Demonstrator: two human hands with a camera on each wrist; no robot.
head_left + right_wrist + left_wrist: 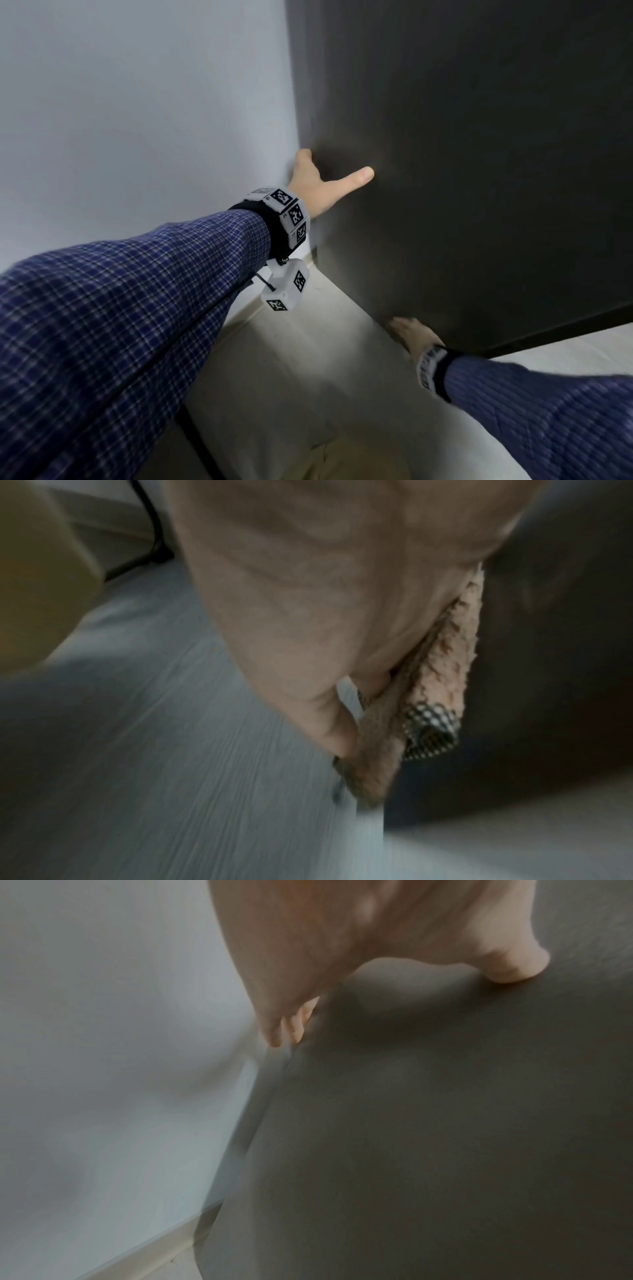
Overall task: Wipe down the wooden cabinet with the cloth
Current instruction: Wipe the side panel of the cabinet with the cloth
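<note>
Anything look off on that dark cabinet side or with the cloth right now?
Nothing stands out. The cabinet side panel looks unmarked. The left hand braces at its back edge by the wall, and the right hand presses the cloth low against the panel. The wrist views are blurred.

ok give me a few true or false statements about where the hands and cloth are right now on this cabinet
1. The left hand rests on the dark cabinet by its edge next to the wall. True.
2. The cloth is in the left hand. False: the right hand holds it against the cabinet.
3. The right hand is low on the cabinet, near the floor. True.
4. The cloth is plain blue. False: it is beige and nubbly, with a black-and-white checked tab.
5. The left thumb is tucked into the palm. False: it is spread out, its tip on the panel.
</note>
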